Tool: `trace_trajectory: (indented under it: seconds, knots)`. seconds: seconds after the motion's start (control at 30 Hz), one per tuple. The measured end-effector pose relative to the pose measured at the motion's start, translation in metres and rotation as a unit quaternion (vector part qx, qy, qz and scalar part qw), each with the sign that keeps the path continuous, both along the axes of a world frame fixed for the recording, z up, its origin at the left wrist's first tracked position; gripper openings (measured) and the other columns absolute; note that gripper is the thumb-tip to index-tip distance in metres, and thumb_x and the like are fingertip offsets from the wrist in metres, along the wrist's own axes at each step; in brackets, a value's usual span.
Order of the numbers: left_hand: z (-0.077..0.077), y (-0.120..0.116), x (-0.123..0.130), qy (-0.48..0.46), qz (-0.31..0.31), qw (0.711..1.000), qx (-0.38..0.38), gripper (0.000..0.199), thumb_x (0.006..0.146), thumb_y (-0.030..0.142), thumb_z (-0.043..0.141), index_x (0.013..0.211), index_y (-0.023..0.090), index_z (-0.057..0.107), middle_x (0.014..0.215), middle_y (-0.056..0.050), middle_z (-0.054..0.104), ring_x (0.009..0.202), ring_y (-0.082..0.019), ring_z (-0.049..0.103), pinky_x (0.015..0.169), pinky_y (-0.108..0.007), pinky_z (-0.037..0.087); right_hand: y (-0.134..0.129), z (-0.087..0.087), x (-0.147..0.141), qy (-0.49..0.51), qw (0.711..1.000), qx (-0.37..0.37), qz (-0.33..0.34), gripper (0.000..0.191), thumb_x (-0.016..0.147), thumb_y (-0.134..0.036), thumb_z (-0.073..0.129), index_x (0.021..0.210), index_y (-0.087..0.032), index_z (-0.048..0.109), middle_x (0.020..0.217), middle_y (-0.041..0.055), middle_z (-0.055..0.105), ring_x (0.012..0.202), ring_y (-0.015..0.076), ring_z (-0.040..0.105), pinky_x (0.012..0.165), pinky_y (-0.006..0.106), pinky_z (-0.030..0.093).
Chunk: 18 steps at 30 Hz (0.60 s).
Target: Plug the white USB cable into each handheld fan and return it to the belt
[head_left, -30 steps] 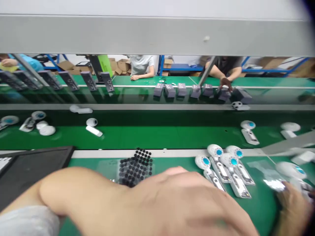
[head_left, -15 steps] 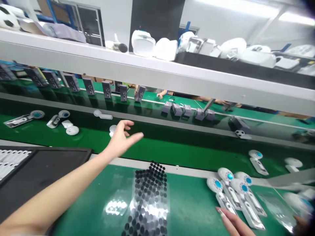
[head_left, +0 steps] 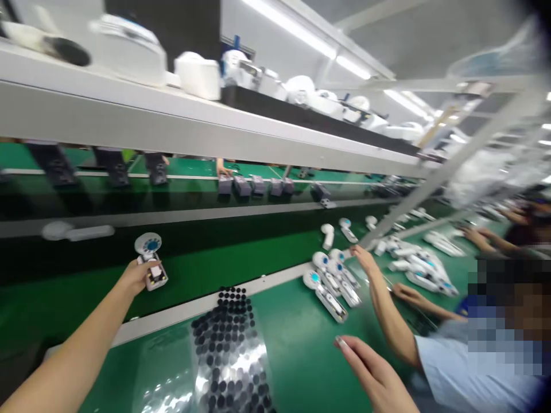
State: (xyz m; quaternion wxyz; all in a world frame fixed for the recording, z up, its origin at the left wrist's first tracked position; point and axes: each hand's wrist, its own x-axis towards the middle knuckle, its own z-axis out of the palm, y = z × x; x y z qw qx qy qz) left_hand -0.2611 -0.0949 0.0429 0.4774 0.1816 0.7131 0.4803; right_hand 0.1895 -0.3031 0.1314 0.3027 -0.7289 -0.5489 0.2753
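My left hand (head_left: 134,277) is closed on the lower part of a white handheld device housing (head_left: 148,244), which has a round head with a blue centre. It is over the green conveyor belt (head_left: 206,244). My right hand (head_left: 370,370) is low over the green work surface, thumb and finger together at the tips. Whether something small sits between them I cannot make out. Beyond it lies a cluster of similar white housings (head_left: 329,301) with blue discs. Between my hands are clear sheets of round black stickers (head_left: 232,335).
A co-worker's arm (head_left: 383,310) reaches in at right, near the cluster. Farther right is a pile of white housings (head_left: 424,267). Small dark boxes (head_left: 258,184) stand on the far line. A white shelf (head_left: 193,123) crosses above, and a slanted post (head_left: 413,195) rises at right.
The view has swung right, bringing the co-worker into sight. My left hand, open and empty before, now grips a white housing on the belt. My right hand remains low near the cluster.
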Motion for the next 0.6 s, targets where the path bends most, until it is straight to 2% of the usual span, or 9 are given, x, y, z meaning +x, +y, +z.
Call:
trace_trajectory:
  seconds: [0.1, 0.17, 0.23, 0.3, 0.4, 0.47, 0.6]
  knots:
    - [0.022, -0.032, 0.042, -0.125, -0.131, 0.982, 0.057, 0.02, 0.066, 0.008, 0.058, 0.084, 0.016, 0.058, 0.073, -0.002, 0.061, 0.06, -0.014, 0.059, 0.058, -0.026, 0.051, -0.011, 0.021, -0.021, 0.019, 0.998, -0.002, 0.06, 0.034, 0.084, -0.048, 0.044, 0.084, -0.019, 0.062, 0.08, 0.0016, 0.063, 0.08, 0.0177, 0.058, 0.071, 0.022, 0.045]
    - [0.04, -0.065, 0.08, -0.228, -0.146, 0.961, 0.063, 0.019, 0.07, 0.01, 0.055, 0.087, 0.015, 0.06, 0.076, -0.003, 0.063, 0.061, -0.014, 0.06, 0.058, -0.027, 0.052, -0.019, 0.036, -0.034, 0.037, 0.996, 0.001, 0.086, 0.032, 0.088, -0.044, 0.04, 0.084, -0.019, 0.06, 0.077, 0.0004, 0.059, 0.075, 0.0152, 0.054, 0.068, 0.022, 0.042]
    - [0.057, -0.101, 0.12, -0.292, -0.12, 0.948, 0.044, 0.012, 0.076, 0.016, 0.054, 0.085, 0.014, 0.061, 0.074, -0.004, 0.064, 0.059, -0.014, 0.061, 0.057, -0.028, 0.053, -0.028, 0.046, -0.044, 0.057, 0.993, 0.005, 0.102, 0.029, 0.089, -0.04, 0.04, 0.084, -0.018, 0.059, 0.073, -0.0007, 0.055, 0.07, 0.0134, 0.05, 0.065, 0.023, 0.04]
    - [0.067, -0.133, 0.155, -0.302, -0.125, 0.945, 0.026, 0.019, 0.079, 0.031, 0.055, 0.078, 0.013, 0.06, 0.064, -0.004, 0.062, 0.053, -0.014, 0.058, 0.052, -0.027, 0.052, -0.034, 0.051, -0.049, 0.077, 0.991, 0.011, 0.113, 0.027, 0.089, -0.038, 0.042, 0.084, -0.017, 0.058, 0.07, -0.0016, 0.052, 0.067, 0.0121, 0.046, 0.062, 0.022, 0.037]
    - [0.074, -0.169, 0.194, -0.258, -0.213, 0.942, 0.03, 0.033, 0.069, 0.044, 0.066, 0.069, 0.013, 0.056, 0.053, -0.001, 0.056, 0.045, -0.011, 0.053, 0.046, -0.022, 0.047, -0.039, 0.049, -0.05, 0.108, 0.984, 0.022, 0.143, 0.025, 0.088, -0.036, 0.043, 0.086, -0.017, 0.059, 0.071, -0.0017, 0.052, 0.067, 0.0113, 0.045, 0.062, 0.022, 0.036]
    - [0.077, -0.186, 0.211, -0.222, -0.262, 0.939, 0.027, 0.036, 0.06, 0.043, 0.074, 0.069, 0.015, 0.054, 0.053, 0.002, 0.054, 0.045, -0.01, 0.051, 0.046, -0.021, 0.045, -0.038, 0.046, -0.047, 0.123, 0.978, 0.023, 0.169, 0.025, 0.089, -0.036, 0.043, 0.084, -0.017, 0.059, 0.071, -0.0019, 0.052, 0.067, 0.011, 0.045, 0.062, 0.022, 0.036]
    - [0.089, -0.218, 0.228, -0.194, -0.279, 0.939, 0.045, 0.039, 0.054, 0.036, 0.079, 0.082, 0.019, 0.058, 0.06, 0.005, 0.056, 0.053, -0.008, 0.052, 0.052, -0.018, 0.043, -0.036, 0.039, -0.038, 0.126, 0.971, 0.015, 0.205, 0.026, 0.089, -0.037, 0.041, 0.082, -0.018, 0.057, 0.066, -0.0033, 0.049, 0.064, 0.0104, 0.044, 0.061, 0.022, 0.035]
